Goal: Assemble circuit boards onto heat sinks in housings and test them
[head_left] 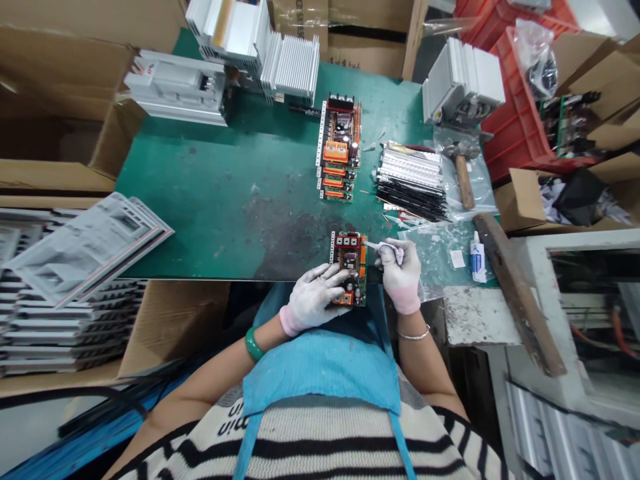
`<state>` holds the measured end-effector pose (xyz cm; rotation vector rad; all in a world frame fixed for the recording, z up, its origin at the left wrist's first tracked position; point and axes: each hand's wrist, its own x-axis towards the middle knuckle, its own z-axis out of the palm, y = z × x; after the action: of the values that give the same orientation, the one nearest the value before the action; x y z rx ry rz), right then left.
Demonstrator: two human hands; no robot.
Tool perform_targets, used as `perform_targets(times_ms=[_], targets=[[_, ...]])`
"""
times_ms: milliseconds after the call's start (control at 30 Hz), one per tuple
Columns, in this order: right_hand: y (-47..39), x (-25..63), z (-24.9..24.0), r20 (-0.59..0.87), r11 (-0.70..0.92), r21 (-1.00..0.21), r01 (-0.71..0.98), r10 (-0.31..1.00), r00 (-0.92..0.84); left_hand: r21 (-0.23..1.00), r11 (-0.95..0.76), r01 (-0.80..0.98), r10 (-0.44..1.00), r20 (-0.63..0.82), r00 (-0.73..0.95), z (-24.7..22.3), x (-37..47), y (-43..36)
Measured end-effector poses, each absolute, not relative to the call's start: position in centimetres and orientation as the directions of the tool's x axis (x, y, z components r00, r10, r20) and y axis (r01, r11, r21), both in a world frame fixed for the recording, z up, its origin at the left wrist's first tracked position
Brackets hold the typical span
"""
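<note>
The left hand [316, 297] lies across the circuit board [351, 256], clasping or merely pressing, I can't tell; the right hand [404, 273] grips a small white tube [399, 254], its nozzle [371, 245] at the board's right side. Squeezing too hard could overdose that spot. The board juts past the bench's [220, 220] near edge, so slackened left fingers might let it tip.

Pretty basic workwear: white gloves [311, 300], pink cuffs [290, 321] just behind the fingers [331, 275]. Further back from the left ones there's a chunky green bangle [254, 344]; behind the right ones, a thin silvery bracelet [414, 337]. Well behind both, a blue apron [320, 373] with straps [403, 447] over a striped knit top [325, 427], black lettering [237, 425] included.
</note>
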<state>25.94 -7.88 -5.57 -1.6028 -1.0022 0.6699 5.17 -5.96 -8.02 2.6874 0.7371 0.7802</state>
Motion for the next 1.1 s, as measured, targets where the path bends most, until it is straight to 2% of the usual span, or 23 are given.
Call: perform_targets(times_ms=[500,667,1100], targets=[[-9.4,26.0,-5.4,0.108,-0.063,-0.941,0.332,0.875,0.473,0.362,-0.839,0.406,0.535,0.416,0.735,-8.1,5.2,-6.0],[-10.3,26.0,-5.6,0.089,-0.072,-0.946,0.317,0.881,0.465,0.373,-0.842,0.390,0.533,0.463,0.708,-8.2,5.2,-6.1],[-11.3,26.3,-6.1,0.030,-0.098,-0.960,0.262,0.895,0.445,0.382,-0.842,0.381,0.530,0.455,0.715,-8.0,5.2,-6.0]])
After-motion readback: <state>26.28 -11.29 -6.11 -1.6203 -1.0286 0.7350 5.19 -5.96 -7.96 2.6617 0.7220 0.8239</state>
